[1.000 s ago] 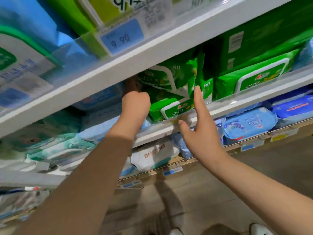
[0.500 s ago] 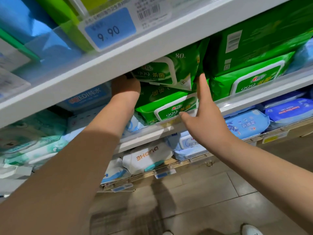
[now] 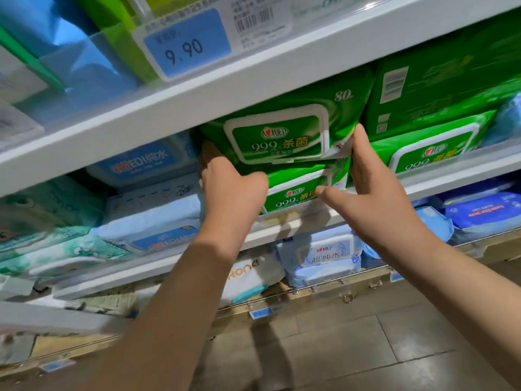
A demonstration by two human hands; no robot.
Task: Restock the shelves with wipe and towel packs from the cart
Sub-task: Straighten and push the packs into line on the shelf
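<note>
A green wipe pack with a white-rimmed lid lies on top of another green wipe pack on the middle shelf. My left hand is curled around the top pack's left end. My right hand presses flat against its right end, thumb spread out low. More green packs are stacked just to the right. The cart is out of view.
The upper shelf edge carries a blue 9.90 price tag. Blue and white wipe packs sit left of my hands. Pale blue packs fill the lower shelf. Tiled floor lies below.
Both hands have closed in on the top green pack, left at its left end and right at its right end. The view has moved closer to the shelf.
</note>
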